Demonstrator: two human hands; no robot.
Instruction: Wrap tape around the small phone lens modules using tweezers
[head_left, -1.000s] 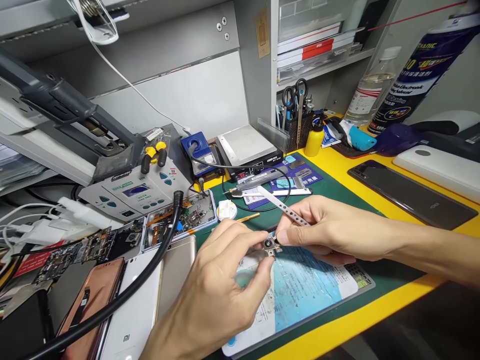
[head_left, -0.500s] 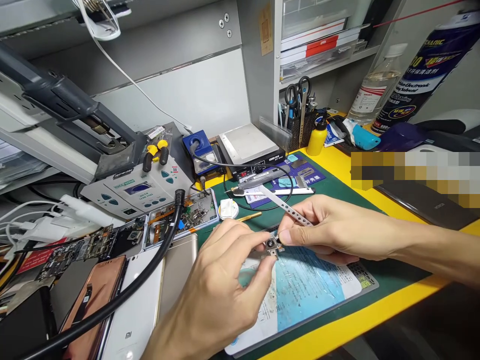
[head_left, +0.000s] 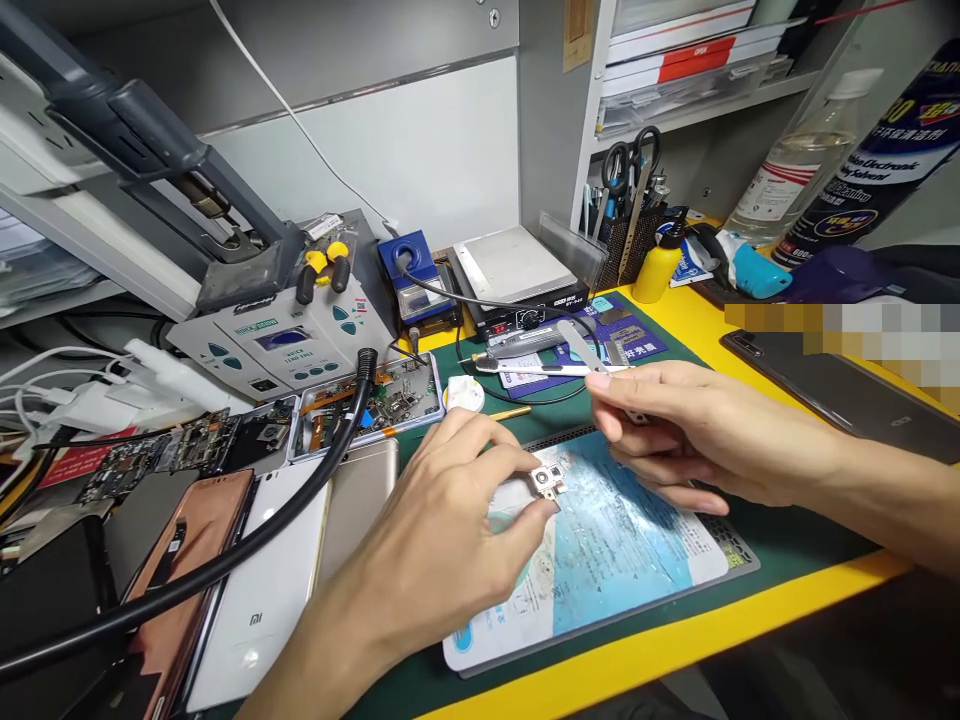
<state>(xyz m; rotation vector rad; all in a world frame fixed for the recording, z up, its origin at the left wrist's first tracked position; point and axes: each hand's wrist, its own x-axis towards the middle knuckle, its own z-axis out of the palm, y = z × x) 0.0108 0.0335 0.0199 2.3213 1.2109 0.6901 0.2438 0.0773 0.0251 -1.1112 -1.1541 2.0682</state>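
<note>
A small silver phone camera module point(head_left: 549, 478) with two lenses sits between the thumb and fingers of my left hand point(head_left: 457, 520), lens side up. It is held just above a white and blue work pad point(head_left: 622, 540) with worn print. My right hand point(head_left: 697, 430) is a little to the right, apart from the module. Its thumb and index finger grip a flat metal strip with holes, which looks like tweezers point(head_left: 581, 345). One rounded end points away from me; the other end is hidden in the palm.
A black hose point(head_left: 300, 545) curves over several phones at left, below a rework station point(head_left: 289, 340). A tray of parts point(head_left: 390, 410) and a brass-coloured stick point(head_left: 504, 414) lie behind my left hand. At right are a yellow bottle point(head_left: 658, 268) and a black phone point(head_left: 840, 400).
My right hand has drawn back from the camera module, up and to the right, with the tweezers. My left hand keeps the module, now tilted flatter. The head view has shifted slightly.
</note>
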